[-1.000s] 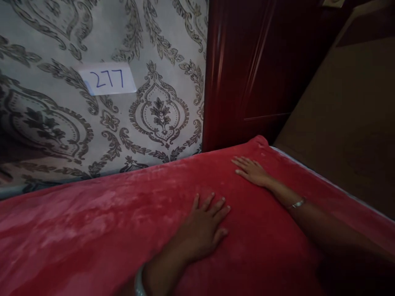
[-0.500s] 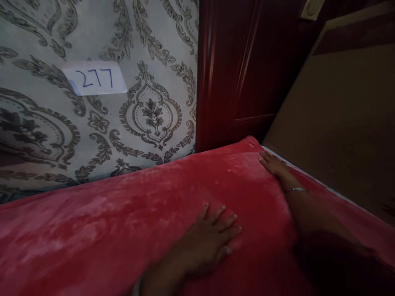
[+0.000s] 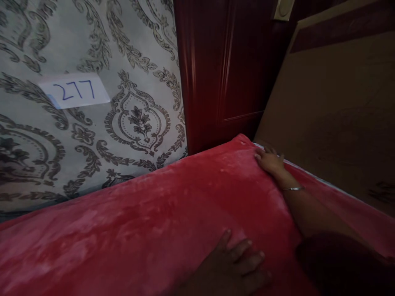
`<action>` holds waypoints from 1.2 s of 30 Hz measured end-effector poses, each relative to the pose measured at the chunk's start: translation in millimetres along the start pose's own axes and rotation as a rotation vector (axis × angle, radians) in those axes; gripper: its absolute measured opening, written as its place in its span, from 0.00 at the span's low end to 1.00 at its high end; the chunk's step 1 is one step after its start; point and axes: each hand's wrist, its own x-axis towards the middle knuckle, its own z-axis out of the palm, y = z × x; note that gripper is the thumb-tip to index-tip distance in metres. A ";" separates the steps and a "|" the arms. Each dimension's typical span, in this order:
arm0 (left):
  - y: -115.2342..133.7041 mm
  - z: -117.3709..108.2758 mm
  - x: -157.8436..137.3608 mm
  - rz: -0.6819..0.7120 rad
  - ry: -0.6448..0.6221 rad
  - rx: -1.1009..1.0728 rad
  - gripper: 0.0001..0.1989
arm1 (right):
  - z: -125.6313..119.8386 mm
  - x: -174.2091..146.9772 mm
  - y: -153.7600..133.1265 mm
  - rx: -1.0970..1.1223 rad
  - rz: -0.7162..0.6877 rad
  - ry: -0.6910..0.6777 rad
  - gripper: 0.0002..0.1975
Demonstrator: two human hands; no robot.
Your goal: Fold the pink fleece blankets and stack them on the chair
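A red and pink plush blanket covers the raised surface before me, with a corner by the door. My left hand is over its near part, at the bottom of the view. Its fingers are spread and hold nothing. At the blanket's far right edge, close to that corner, rests my right hand, with a thin bracelet round the wrist. The fingers of this hand are apart, slightly bent towards the edge, and no fold shows gripped in them.
Patterned wallpaper rises along the back left, with a paper marked 277 on it. A dark red door stands behind the corner. A large brown cardboard panel leans along the right side, close to the blanket's edge.
My left hand has moved down and to the right, nearer the bottom of the view. My right hand's fingers have shifted and bent towards the edge. The view has turned slightly right.
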 end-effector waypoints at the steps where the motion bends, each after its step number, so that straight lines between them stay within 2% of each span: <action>1: -0.7 -0.5 0.6 0.005 -0.010 0.003 0.26 | -3.6 -1.9 -9.3 0.026 -0.090 0.007 0.29; 4: -2.4 0.1 2.1 -0.012 -0.031 -0.026 0.24 | -10.1 -19.2 -56.3 0.165 -0.417 -0.068 0.33; 7: -2.3 1.7 2.2 -0.027 -0.032 -0.070 0.24 | -8.6 -52.9 -116.5 0.266 -0.770 -0.228 0.37; 8: -2.1 1.0 2.0 -0.024 -0.029 -0.079 0.24 | -7.1 -63.6 -132.9 0.281 -0.861 -0.258 0.36; 10: -1.9 -3.1 1.7 -0.023 -0.017 -0.093 0.24 | -3.9 -76.4 -152.5 0.296 -0.947 -0.309 0.35; 11: -2.0 -6.3 1.5 -0.041 -0.004 -0.099 0.24 | -2.7 -76.9 -154.4 0.291 -0.948 -0.324 0.34; 13: -3.2 -12.7 0.7 -0.139 0.014 -0.105 0.24 | -1.4 -66.1 -142.0 0.242 -0.867 -0.343 0.33; 17: -8.0 -15.5 -3.2 -0.398 0.006 -0.104 0.32 | 1.1 -24.0 -72.8 0.116 -0.538 -0.307 0.33; 19: -10.1 -12.1 -5.2 -0.426 0.003 -0.117 0.36 | 4.9 -8.3 -32.5 0.058 -0.295 -0.245 0.31; 20: -10.7 -10.4 -5.8 -0.413 0.000 -0.128 0.37 | 7.4 -3.4 -14.7 0.045 -0.219 -0.224 0.31; 23: -11.1 -10.2 -6.2 -0.351 -0.001 -0.172 0.36 | 14.3 0.8 20.7 0.049 -0.083 -0.193 0.32; 27: -9.6 -20.8 -4.6 -0.265 0.004 -0.204 0.32 | 14.4 -2.6 27.9 0.055 -0.062 -0.176 0.33; 33: -10.5 -35.1 -1.7 -0.171 -0.021 -0.239 0.26 | 0.1 -12.6 8.0 0.046 -0.061 -0.211 0.31; 36: -11.6 -36.2 1.7 -0.138 0.001 -0.240 0.23 | -6.0 -42.4 -13.8 0.076 -0.196 -0.247 0.31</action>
